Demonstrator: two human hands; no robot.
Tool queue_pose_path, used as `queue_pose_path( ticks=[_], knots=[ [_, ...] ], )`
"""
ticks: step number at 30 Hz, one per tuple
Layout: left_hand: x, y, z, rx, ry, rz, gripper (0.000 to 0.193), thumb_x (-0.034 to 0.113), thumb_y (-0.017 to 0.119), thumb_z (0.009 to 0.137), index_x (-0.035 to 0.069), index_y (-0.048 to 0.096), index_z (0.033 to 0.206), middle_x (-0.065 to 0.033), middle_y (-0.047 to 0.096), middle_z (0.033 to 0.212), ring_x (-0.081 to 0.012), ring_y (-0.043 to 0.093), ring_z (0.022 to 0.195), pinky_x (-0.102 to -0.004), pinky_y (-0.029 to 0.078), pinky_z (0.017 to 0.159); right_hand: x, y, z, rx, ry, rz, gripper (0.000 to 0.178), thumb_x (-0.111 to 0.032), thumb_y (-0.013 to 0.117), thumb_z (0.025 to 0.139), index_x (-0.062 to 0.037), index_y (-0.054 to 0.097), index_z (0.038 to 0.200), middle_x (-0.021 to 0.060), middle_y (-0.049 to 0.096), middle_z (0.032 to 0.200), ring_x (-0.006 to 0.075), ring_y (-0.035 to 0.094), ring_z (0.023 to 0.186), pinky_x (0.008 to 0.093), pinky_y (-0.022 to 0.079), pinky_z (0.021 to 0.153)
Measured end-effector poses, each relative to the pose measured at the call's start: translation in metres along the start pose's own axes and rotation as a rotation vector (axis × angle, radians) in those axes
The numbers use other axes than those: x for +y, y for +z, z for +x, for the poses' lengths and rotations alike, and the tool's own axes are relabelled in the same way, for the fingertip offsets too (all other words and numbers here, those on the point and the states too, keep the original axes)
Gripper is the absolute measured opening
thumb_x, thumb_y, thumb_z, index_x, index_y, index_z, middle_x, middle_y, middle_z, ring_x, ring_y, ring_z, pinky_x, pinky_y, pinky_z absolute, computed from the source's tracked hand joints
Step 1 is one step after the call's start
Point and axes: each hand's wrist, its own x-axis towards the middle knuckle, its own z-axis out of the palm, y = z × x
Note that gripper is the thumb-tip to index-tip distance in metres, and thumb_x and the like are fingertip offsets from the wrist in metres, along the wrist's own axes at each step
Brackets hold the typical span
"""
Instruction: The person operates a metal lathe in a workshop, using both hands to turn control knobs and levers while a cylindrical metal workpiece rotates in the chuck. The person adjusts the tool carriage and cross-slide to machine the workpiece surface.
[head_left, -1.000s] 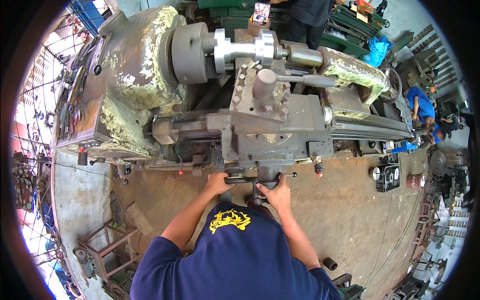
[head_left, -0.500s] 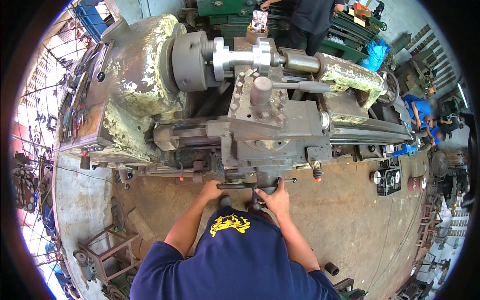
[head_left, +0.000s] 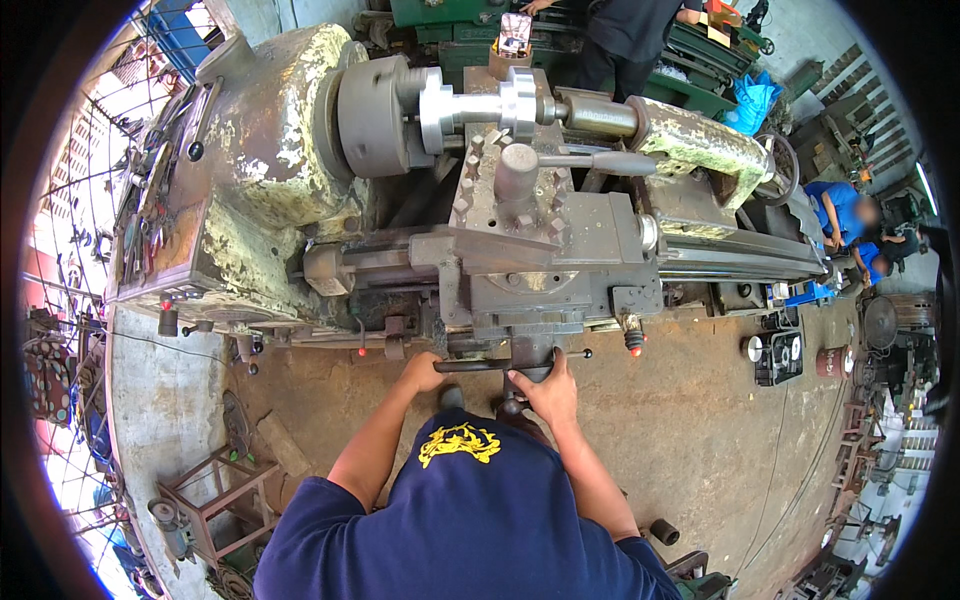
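In front of me stands a large metal lathe. A shiny metal workpiece [head_left: 480, 108] with two thick flanges sits between the grey chuck [head_left: 372, 120] and the tailstock [head_left: 690, 145]. Below the tool post [head_left: 516, 175] is the carriage, with a dark handwheel [head_left: 475, 366] seen edge-on at its front. My left hand [head_left: 424, 372] is closed round the left end of this handwheel. My right hand [head_left: 551, 393] grips its right side, thumb toward the hub and fingers up by the rim. A thin ball-ended handle [head_left: 575, 354] sticks out beyond my right fingers.
Hand tools [head_left: 150, 215] lie on the headstock's left side. A red-tipped lever [head_left: 633, 340] hangs right of the carriage. Behind the lathe, a person in dark clothes [head_left: 625, 40] stands near a green machine. A wooden frame [head_left: 215, 505] stands lower left; a black case [head_left: 778, 357] lies right.
The view has shifted slightly, so the lathe's upper parts sit a little higher and further left. Both hands keep nearly the same places on the handwheel.
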Motion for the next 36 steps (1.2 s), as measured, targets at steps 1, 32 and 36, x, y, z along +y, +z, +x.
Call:
queue_pose_path(
  ticks=[1, 32, 36],
  knots=[
    [-0.001, 0.001, 0.000, 0.005, -0.003, 0.004, 0.033, 0.032, 0.077, 0.075, 0.006, 0.075, 0.095, -0.0219, 0.071, 0.092, -0.0392, 0.068, 0.091, -0.0441, 0.052, 0.081, 0.001, 0.000, 0.000, 0.003, -0.002, -0.013, 0.102, -0.053, 0.084, 0.067, 0.0066, 0.041, 0.138, 0.0342, 0.058, 0.123, 0.0483, 0.059, 0.113, 0.0506, 0.050, 0.094],
    [-0.005, 0.016, 0.007, 0.035, -0.070, 0.100, 0.041, 0.029, 0.072, 0.074, 0.002, 0.074, 0.105, -0.0254, 0.068, 0.109, -0.0411, 0.065, 0.105, -0.0443, 0.052, 0.092, 0.084, -0.086, 0.139, 0.587, -0.186, -0.002, 0.018, -0.019, 0.077, 0.081, -0.0064, 0.066, 0.088, 0.0092, 0.062, 0.059, 0.0283, 0.063, 0.053, 0.0395, 0.048, 0.054],
    [-0.009, 0.019, 0.008, 0.068, -0.060, 0.068, 0.039, 0.028, 0.071, 0.075, 0.004, 0.074, 0.105, -0.0256, 0.069, 0.106, -0.0417, 0.065, 0.103, -0.0453, 0.052, 0.092, 0.083, -0.084, 0.137, 0.591, -0.125, 0.011, 0.020, -0.021, 0.077, 0.082, -0.0062, 0.066, 0.089, 0.0095, 0.063, 0.060, 0.0290, 0.064, 0.056, 0.0401, 0.049, 0.055]
  ],
)
